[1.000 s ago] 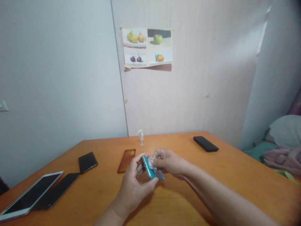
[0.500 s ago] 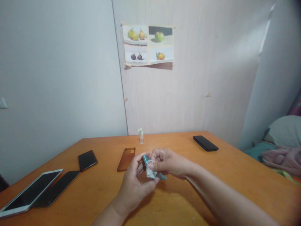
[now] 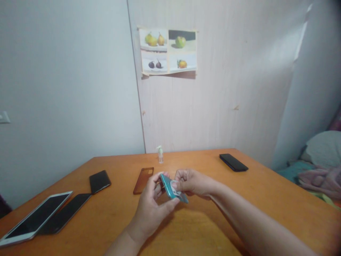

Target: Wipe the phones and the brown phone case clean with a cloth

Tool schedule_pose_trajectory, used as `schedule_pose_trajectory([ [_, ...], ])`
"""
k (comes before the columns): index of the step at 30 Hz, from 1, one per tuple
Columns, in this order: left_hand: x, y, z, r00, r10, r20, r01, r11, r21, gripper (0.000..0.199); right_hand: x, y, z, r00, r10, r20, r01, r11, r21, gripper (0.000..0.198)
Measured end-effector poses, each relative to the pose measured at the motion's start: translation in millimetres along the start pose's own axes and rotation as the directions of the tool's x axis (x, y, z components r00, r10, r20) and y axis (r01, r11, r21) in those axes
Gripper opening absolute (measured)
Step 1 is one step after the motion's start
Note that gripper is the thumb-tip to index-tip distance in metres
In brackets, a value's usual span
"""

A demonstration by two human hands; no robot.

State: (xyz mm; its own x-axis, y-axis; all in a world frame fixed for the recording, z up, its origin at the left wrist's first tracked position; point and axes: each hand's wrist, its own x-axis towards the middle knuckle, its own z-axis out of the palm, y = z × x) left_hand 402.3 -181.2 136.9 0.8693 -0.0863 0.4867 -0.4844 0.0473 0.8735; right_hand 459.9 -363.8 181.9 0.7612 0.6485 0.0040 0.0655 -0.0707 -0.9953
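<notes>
A teal smartphone (image 3: pixel 167 186) is tilted on edge above the table, with my left hand (image 3: pixel 150 206) gripping it between thumb and fingers. My right hand (image 3: pixel 190 185) pinches a small pale cloth (image 3: pixel 174 184) and presses it against the phone's side. Part of the phone is hidden behind the cloth and my right fingers. Just beyond my left hand lies a brown translucent phone case (image 3: pixel 142 180). A small clear spray bottle (image 3: pixel 160 155) with a pale top stands upright farther back.
On the left of the wooden table (image 3: pixel 106 220) lie a white-framed tablet (image 3: pixel 37 217), a long dark flat cover or device (image 3: pixel 65 213) and a black flat device (image 3: pixel 99 181). A black phone or wallet-like case (image 3: pixel 233 162) rests at the back right. Bedding (image 3: pixel 319 167) is beyond the right edge.
The cloth has shifted right and away from the phone's near end, so more of the teal edge shows. My right hand has moved slightly right; my left hand keeps its grip.
</notes>
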Motion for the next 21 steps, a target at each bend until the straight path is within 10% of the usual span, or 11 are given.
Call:
schedule_pose_trajectory([
  [21, 1.1, -5.1, -1.9, 0.999, -0.032, -0.009, 0.031, 0.996, -0.087, 0.063, 0.6, 1.6, -2.0, 1.000, -0.018, 0.012, 0.018, 1.000, -0.019, 0.044],
])
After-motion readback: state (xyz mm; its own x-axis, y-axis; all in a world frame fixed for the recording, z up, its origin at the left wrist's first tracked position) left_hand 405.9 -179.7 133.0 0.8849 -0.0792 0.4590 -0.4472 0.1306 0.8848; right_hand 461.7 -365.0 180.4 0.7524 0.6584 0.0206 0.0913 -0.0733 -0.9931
